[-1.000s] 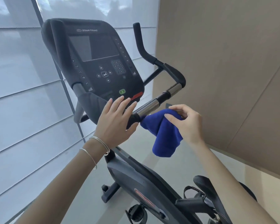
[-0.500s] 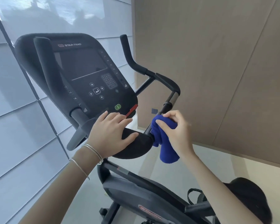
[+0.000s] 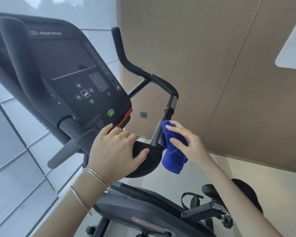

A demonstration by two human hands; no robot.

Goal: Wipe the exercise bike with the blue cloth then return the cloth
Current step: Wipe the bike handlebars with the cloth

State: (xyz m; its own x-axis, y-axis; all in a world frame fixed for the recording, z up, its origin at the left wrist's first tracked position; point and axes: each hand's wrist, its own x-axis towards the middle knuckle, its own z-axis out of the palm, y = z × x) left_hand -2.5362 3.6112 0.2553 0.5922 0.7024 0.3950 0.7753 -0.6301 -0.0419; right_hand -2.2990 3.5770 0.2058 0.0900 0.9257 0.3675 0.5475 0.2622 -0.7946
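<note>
Left hand: fingers relaxed, resting on the black pad, holding nothing. Right hand: fingers curled round the blue cloth, pressing it against the handlebar just above the pad. Step: wiping the handlebar; next probably slides upward, past the collar. Console crowds the bar's left.

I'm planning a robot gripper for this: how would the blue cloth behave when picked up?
Probably floppy: the blue cloth droops in soft folds below the right hand. Likely light, since that hand alone holds it against the handlebar. Its plush surface suggests it would grip rather than slip.
</note>
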